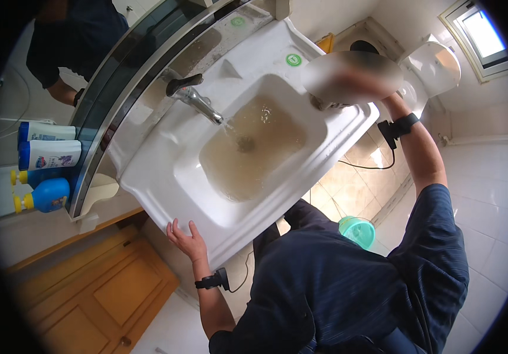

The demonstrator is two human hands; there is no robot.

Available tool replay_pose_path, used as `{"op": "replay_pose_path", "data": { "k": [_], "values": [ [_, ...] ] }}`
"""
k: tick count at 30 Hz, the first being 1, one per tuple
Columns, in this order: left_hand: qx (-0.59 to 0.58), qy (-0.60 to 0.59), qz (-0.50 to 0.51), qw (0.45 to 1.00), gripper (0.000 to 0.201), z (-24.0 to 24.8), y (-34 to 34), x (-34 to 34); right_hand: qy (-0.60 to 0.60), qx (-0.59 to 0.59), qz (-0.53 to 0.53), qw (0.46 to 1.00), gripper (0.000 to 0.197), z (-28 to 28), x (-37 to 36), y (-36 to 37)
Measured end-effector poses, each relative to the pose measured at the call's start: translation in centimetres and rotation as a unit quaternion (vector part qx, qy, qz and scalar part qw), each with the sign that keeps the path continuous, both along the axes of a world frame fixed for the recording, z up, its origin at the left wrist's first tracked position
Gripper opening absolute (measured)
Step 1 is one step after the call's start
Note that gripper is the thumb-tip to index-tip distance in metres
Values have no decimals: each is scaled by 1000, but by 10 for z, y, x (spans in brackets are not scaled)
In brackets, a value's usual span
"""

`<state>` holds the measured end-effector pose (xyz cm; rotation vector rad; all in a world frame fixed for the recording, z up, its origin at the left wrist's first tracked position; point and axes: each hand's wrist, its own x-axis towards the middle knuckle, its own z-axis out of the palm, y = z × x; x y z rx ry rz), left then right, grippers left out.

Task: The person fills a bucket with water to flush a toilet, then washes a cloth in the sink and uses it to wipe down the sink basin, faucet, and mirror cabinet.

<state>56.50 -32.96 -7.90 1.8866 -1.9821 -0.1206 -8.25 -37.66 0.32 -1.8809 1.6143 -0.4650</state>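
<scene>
Fingers of left hand (189, 245) spread, empty, at sink (147, 183) corner. Right hand (363, 82) blurred, cannot tell grip; greyish bundle (320, 104) beneath, at right rim. Murky water (268, 141) below tap (196, 99). Likely wiping; next calls for even strokes.

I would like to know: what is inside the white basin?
The basin holds cloudy, brownish water, and a dark drain shows dimly through it. Whatever else may lie under the murky surface cannot be made out.
</scene>
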Motion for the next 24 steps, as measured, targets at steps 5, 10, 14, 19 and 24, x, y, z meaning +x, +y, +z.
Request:
{"op": "replay_pose_path", "data": {
  "k": [5, 10, 14, 19, 24],
  "values": [
    [50, -16, 83, 995, 59, 1, 19, 39, 97, 67, -109, 987, 52, -32, 2, 58],
    [87, 57, 103, 989, 75, -19, 36, 52, 209, 52, -111, 970, 50, -31, 49, 103],
    [101, 155, 110, 977, 79, -20, 33, 50, 222, 34, -81, 971, 48, -32, 113, 113],
    [84, 198, 25, 976, 79, -29, 37, 70, 208, 6, -28, 978, 43, -34, 225, 121],
    [64, 268, 22, 961, 66, -33, 38, 78, 177, 9, 0, 984, 44, -34, 358, 133]
  ]
}}
